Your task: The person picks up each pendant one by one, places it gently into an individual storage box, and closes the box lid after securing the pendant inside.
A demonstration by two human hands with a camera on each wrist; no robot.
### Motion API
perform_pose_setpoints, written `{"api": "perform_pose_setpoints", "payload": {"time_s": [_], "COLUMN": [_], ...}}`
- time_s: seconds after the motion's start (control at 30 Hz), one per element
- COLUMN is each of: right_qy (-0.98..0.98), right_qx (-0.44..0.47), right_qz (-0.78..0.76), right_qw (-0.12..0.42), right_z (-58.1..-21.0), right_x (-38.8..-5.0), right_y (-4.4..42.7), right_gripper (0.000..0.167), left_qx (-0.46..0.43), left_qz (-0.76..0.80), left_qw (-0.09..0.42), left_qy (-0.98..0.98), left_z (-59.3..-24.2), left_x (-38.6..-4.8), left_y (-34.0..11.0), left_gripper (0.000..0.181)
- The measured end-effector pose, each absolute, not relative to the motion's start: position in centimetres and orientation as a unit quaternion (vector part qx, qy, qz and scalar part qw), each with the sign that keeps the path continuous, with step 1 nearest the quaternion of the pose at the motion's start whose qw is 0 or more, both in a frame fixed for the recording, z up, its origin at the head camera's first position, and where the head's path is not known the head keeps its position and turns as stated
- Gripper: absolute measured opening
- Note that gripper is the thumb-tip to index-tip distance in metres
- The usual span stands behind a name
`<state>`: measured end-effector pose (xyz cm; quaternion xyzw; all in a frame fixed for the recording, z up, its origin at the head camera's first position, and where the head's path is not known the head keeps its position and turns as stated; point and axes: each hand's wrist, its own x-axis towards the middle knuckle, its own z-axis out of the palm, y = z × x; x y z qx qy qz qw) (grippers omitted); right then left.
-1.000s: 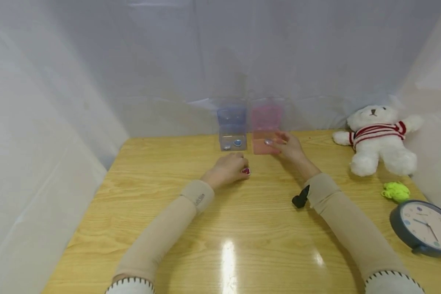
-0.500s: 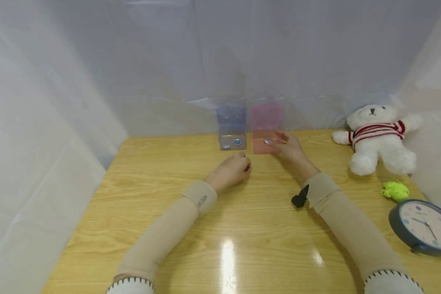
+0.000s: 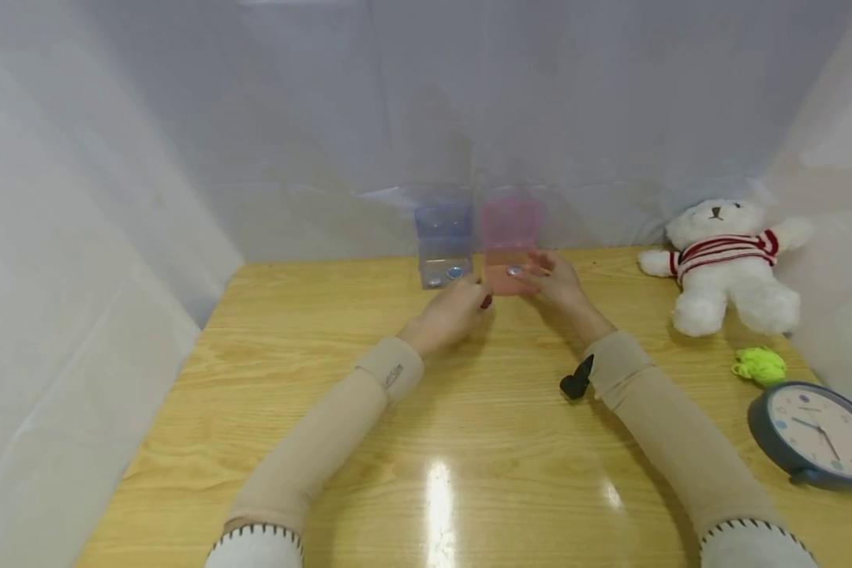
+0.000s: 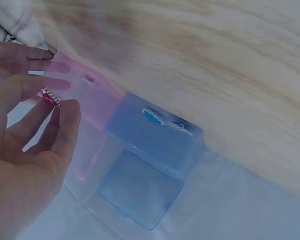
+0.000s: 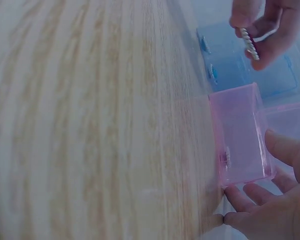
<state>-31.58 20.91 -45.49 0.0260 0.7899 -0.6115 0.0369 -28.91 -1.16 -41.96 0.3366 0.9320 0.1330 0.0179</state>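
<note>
My left hand (image 3: 450,315) pinches a red gem with a beaded silver rim (image 4: 51,97) between thumb and fingertips. It is in front of the see-through boxes, above the table. The blue box (image 4: 155,130) has its lid raised and contains a blue beaded gem (image 4: 152,117) and another beaded piece (image 4: 180,129). Beside it, the pink box (image 5: 237,132) also has its lid up, with a small beaded piece (image 5: 227,157) inside. At the pink box's right side is my right hand (image 5: 275,205), its fingers spread against the side and its thumb close to the upper edge.
A white teddy bear (image 3: 731,284) in a striped sweater lies at the back right. Nearer along the right edge are a bright yellow-green bundle (image 3: 760,365) and a round clock (image 3: 820,434). Pale sheeting (image 3: 312,158) rises behind the wooden table (image 3: 312,308).
My left hand has moved forward and slightly right with the red gem, toward the pink box. The right hand stays at the pink box's side.
</note>
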Motion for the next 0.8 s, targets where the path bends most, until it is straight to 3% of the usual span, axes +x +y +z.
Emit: {"api": "perform_pose_setpoints", "payload": {"time_s": [0.27,0.53,0.8], "right_qy": [0.805,0.745,0.697], "right_qx": [0.022,0.042,0.063], "right_qz": [-0.592,-0.665,-0.713], "right_qw": [0.033,0.045,0.048], "right_z": [-45.6,-45.5,-45.5], "right_x": [-31.7,-31.4,-31.1], "right_y": [20.8,20.5,20.1], "right_gripper": [0.067,0.064,0.064], "left_qx": [0.344,0.328,0.308], "left_qz": [0.171,0.181,0.174], "left_qw": [-0.023,-0.026,-0.028], "left_qy": [0.923,0.927,0.935], "left_z": [-40.7,-40.4,-41.1], "left_x": [-29.9,-31.3,-33.5], "left_y": [0.2,1.4,2.0], "left_gripper": [0.029,0.039,0.022]}}
